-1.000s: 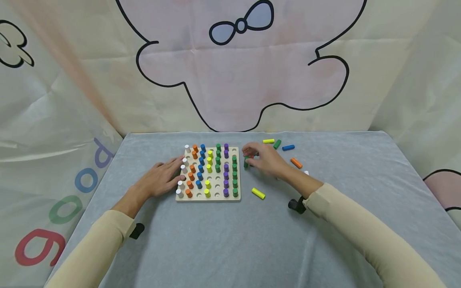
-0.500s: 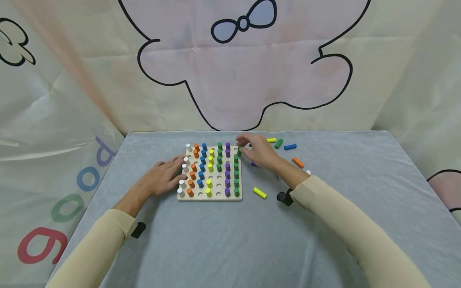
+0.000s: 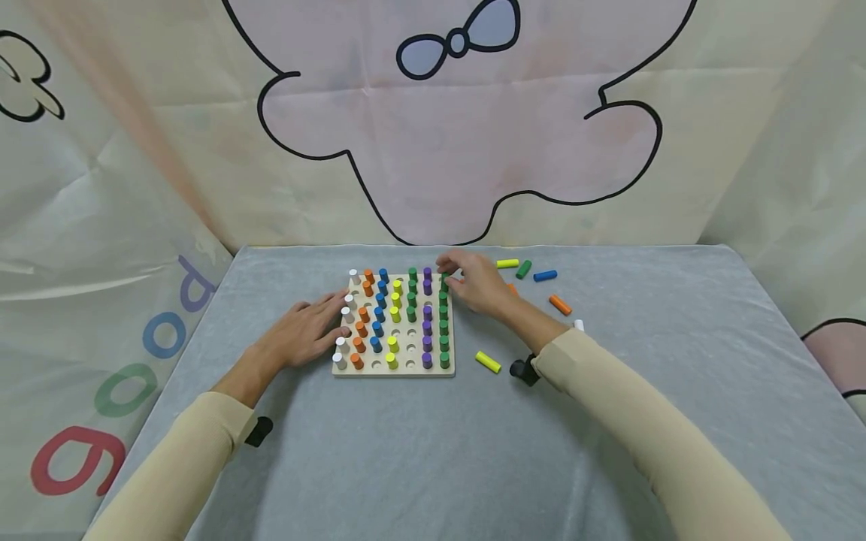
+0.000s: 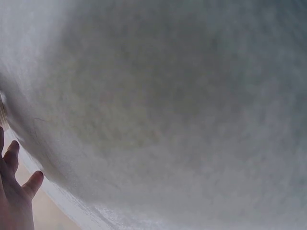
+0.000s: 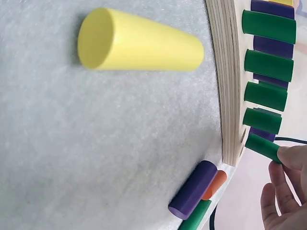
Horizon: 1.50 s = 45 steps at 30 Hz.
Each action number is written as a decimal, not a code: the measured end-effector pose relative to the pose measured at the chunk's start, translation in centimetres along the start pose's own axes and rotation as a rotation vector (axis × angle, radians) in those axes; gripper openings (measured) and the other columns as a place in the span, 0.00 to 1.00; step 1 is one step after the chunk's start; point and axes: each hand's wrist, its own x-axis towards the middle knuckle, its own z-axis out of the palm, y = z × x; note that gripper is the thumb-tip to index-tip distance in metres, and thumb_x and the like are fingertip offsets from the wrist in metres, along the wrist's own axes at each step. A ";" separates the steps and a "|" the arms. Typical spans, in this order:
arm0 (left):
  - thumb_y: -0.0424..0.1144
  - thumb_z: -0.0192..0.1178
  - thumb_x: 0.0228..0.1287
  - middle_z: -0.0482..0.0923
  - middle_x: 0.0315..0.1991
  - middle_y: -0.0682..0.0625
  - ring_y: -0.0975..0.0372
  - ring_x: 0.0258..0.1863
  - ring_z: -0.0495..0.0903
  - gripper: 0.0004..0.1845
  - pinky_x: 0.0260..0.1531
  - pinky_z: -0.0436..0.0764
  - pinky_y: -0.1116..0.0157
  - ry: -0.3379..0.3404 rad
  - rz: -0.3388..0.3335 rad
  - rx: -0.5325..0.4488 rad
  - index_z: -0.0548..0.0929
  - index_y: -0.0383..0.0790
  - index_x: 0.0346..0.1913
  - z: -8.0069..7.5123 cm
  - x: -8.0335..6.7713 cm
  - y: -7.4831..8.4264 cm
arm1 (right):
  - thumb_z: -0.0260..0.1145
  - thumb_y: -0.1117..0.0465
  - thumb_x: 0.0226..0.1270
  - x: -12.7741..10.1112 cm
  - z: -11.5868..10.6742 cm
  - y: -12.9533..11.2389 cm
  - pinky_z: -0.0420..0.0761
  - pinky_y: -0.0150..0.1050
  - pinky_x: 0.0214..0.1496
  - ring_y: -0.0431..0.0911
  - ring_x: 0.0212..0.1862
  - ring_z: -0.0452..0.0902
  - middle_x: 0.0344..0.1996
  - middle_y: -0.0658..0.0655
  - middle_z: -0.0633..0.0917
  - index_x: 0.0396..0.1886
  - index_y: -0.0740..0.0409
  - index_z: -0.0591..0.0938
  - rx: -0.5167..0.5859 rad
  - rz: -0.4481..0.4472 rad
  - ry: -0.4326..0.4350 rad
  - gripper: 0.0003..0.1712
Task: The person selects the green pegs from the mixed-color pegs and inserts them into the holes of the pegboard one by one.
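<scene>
Currently the right hand pinches a green peg at the far right corner of the pegboard. Left hand rests flat, fingers straight, against its left edge. Several holes remain unfilled; loose pegs lie on the surface.

Grey table: pegboard, loose pegs.

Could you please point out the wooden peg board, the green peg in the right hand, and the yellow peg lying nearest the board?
wooden peg board [image 3: 404,370]: head view, bare front edge.
green peg [image 5: 261,146]: right wrist view, mid-shaft.
yellow peg [image 3: 486,363]: head view, mid-length.
</scene>
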 end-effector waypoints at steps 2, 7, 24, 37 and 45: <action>0.60 0.44 0.76 0.51 0.79 0.43 0.47 0.75 0.56 0.41 0.67 0.61 0.41 -0.003 -0.002 0.003 0.50 0.37 0.79 0.0 0.0 0.0 | 0.65 0.70 0.68 0.0 0.1 0.1 0.78 0.46 0.56 0.50 0.53 0.81 0.47 0.58 0.87 0.55 0.63 0.79 -0.003 0.006 -0.006 0.16; 0.60 0.43 0.76 0.52 0.78 0.42 0.47 0.75 0.57 0.41 0.67 0.61 0.41 0.002 -0.004 0.005 0.50 0.38 0.79 0.0 0.0 0.1 | 0.65 0.70 0.69 0.1 0.4 0.2 0.78 0.46 0.55 0.50 0.53 0.80 0.47 0.57 0.87 0.56 0.62 0.80 -0.005 0.021 -0.013 0.17; 0.61 0.43 0.76 0.53 0.78 0.42 0.47 0.75 0.57 0.41 0.67 0.61 0.41 0.006 -0.008 -0.004 0.50 0.38 0.79 0.1 0.0 0.0 | 0.65 0.69 0.69 0.3 0.7 0.0 0.79 0.44 0.55 0.49 0.53 0.80 0.47 0.56 0.87 0.56 0.60 0.80 -0.018 0.021 -0.011 0.16; 0.61 0.43 0.76 0.52 0.78 0.43 0.47 0.75 0.56 0.41 0.67 0.61 0.41 0.010 -0.004 -0.007 0.50 0.38 0.80 0.0 0.1 0.0 | 0.65 0.71 0.68 0.0 0.9 0.3 0.79 0.43 0.54 0.48 0.52 0.81 0.47 0.55 0.87 0.57 0.60 0.80 -0.010 0.027 -0.039 0.18; 0.61 0.43 0.76 0.51 0.79 0.43 0.47 0.76 0.56 0.41 0.67 0.61 0.41 0.008 -0.006 -0.003 0.50 0.38 0.79 0.0 0.0 -0.1 | 0.63 0.71 0.69 -0.2 0.2 1.0 0.77 0.47 0.58 0.49 0.54 0.78 0.53 0.56 0.84 0.61 0.58 0.78 -0.024 0.053 -0.073 0.21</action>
